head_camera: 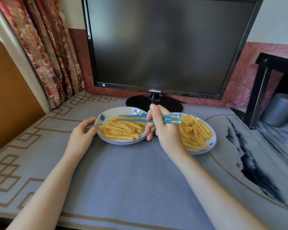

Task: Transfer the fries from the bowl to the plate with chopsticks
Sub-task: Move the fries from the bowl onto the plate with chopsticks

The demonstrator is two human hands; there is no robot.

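Two teal chopsticks (pixel 140 118) pinched in right hand (pixel 163 130) fingers, tips empty over left dish (pixel 105 117); left hand (pixel 83 131) fingers gripping its rim; two fry-filled dishes.

Dark monitor (pixel 171 45) on grey patterned table cover (pixel 123 171), floral curtain (pixel 45 52) left, black shelf (pixel 273 83) right

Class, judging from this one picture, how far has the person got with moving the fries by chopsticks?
Done: cannot say which dish is the source; both the left dish and the right dish hold fries. In hand: the right hand holds blue chopsticks over the left dish, carrying nothing, while the left hand steadies its rim. Left: many fries.
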